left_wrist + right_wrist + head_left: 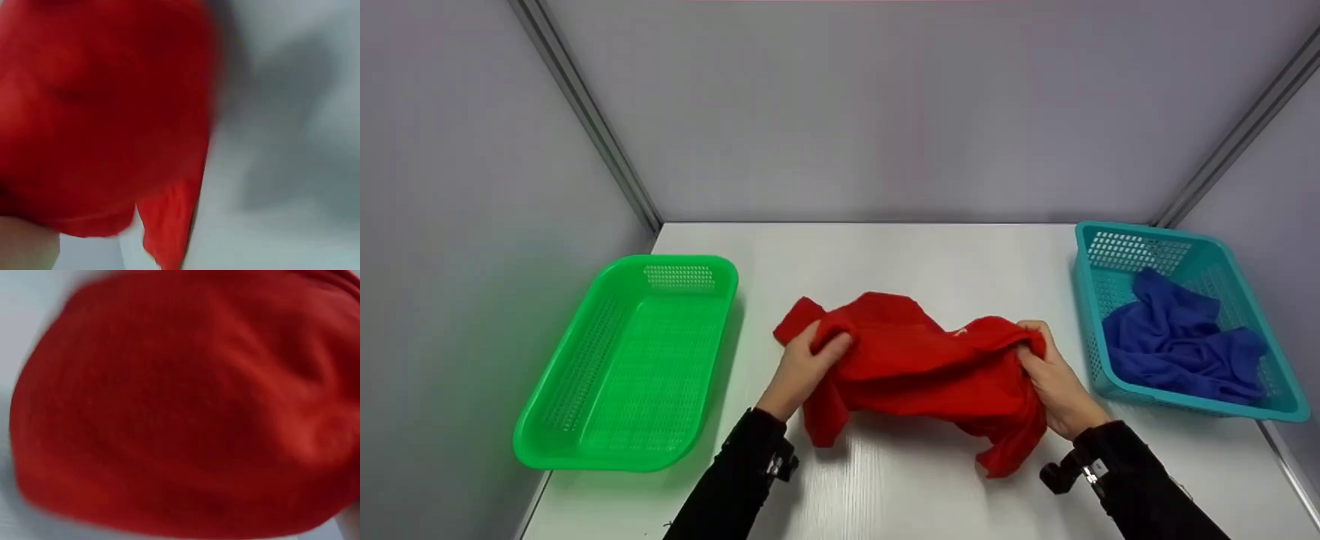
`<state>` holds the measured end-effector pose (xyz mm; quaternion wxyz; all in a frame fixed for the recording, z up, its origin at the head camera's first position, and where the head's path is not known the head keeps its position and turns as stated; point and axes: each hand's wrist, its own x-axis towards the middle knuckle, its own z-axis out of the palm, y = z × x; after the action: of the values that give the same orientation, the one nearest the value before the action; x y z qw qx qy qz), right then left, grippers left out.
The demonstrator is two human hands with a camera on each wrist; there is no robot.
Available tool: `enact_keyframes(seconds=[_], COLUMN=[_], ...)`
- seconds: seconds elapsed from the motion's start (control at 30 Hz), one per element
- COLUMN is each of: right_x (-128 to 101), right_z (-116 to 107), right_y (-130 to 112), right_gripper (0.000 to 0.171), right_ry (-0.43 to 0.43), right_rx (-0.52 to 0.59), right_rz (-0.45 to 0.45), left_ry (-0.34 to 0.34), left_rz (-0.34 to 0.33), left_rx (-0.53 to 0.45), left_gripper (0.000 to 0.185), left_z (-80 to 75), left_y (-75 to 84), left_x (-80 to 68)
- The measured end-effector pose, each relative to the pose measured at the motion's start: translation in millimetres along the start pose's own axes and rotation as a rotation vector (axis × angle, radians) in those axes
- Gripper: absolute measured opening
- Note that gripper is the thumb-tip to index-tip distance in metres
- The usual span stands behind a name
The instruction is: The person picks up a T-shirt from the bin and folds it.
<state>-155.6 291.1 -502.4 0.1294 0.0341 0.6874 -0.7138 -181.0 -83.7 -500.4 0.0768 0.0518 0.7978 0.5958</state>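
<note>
Red cloth (919,360) bunched mid-table, gripped at both ends.
Left hand (804,367) and right hand (1054,382) each curl fingers round a bunch; judging by the sag, pulling outward evenly should flatten it between green basket (555,405) and teal basket (1091,247).

A plain red fabric garment (919,367) lies on the white table (915,255), flanked by a bright green perforated plastic basket (585,442) and a teal perforated plastic basket (1185,247) holding a blue cloth (1177,341).

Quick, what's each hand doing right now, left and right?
Left hand: grips the red cloth.
Right hand: grips the same cloth at its other end.
</note>
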Motion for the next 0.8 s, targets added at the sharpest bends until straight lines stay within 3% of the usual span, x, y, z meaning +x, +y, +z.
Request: enact_keyframes(seconds=[0.1, 0.13, 0.27, 0.4, 0.5, 0.6, 0.67, 0.73, 0.8], right_x=[2, 2, 4, 5, 3, 1, 0, 0, 0], right_z=[8, 10, 17, 16, 10, 3, -2, -5, -8], right_y=[-9, -10, -14, -14, -13, -12, -11, -10, -10], right_gripper=[0.019, 0.020, 0.024, 0.041, 0.059, 0.064, 0.060, 0.052, 0.046], right_ry=[0.027, 0.036, 0.077, 0.078, 0.025, -0.050, -0.087, -0.093, -0.103], right_rx=[-0.033, -0.066, -0.226, -0.330, -0.341, -0.343, -0.342, -0.332, -0.306], right_rz=[-0.010, -0.007, 0.005, 0.012, 0.042, 0.059, 0.034, 0.009, -0.013], left_ry=[-0.207, -0.244, -0.255, -0.267, -0.253, -0.193, -0.169, -0.188, -0.255], left_rz=[-0.008, 0.010, 0.090, 0.153, 0.205, 0.229, 0.223, 0.165, 0.085], left_rx=[0.257, 0.364, 0.710, 0.840, 0.850, 0.770, 0.648, 0.505, 0.336], left_gripper=[0.048, 0.046, 0.026, 0.022, 0.017, 0.016, 0.018, 0.024, 0.031], left_z=[11.8, 16.8, 35.9, 46.7, 50.8, 52.6, 51.1, 46.1, 39.0], left_y=[-9.5, -12.8, -25.4, -36.3, -46.9, -63.2, -77.6, -75.1, -66.1], left_x=[-0.5, -0.7, -0.3, -3.1, -5.1, 0.5, 8.2, 11.4, 11.1])
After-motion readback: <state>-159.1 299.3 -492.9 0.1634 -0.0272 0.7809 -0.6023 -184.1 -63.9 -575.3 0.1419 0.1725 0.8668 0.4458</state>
